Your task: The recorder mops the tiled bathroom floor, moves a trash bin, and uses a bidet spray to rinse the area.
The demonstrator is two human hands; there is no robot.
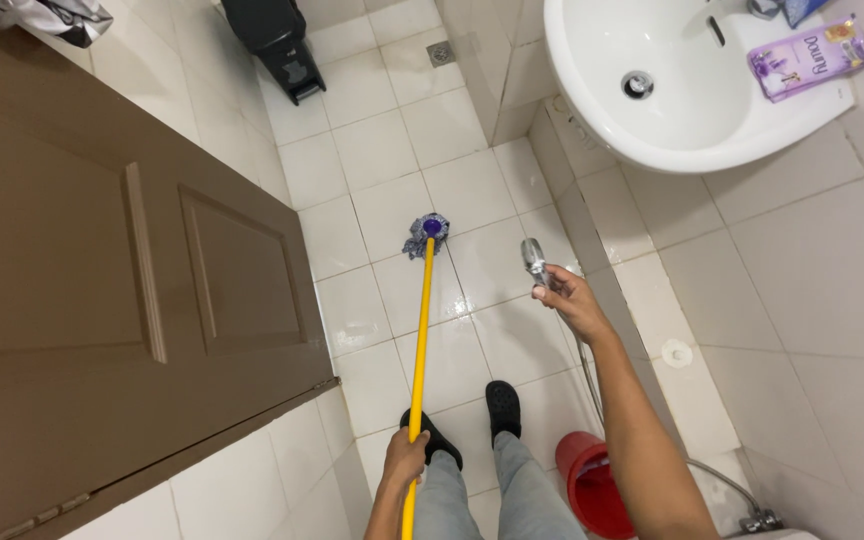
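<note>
Head view | left hand (405, 458) grip closed on yellow mop handle (422, 330) | right hand (569, 298) grip closed on spray nozzle (534, 259) | purple pouch (808, 58) on sink (592, 110) rim

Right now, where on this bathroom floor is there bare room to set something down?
Bare floor tiles lie between the brown door, the black bin and the floor drain. Another free patch sits between the mop head and the sink. It is crowded near the black shoes, the red bucket and the yellow mop handle.

Door (102, 270) left, sink (592, 120) right, mop (425, 235) on floor (382, 150) between
</note>
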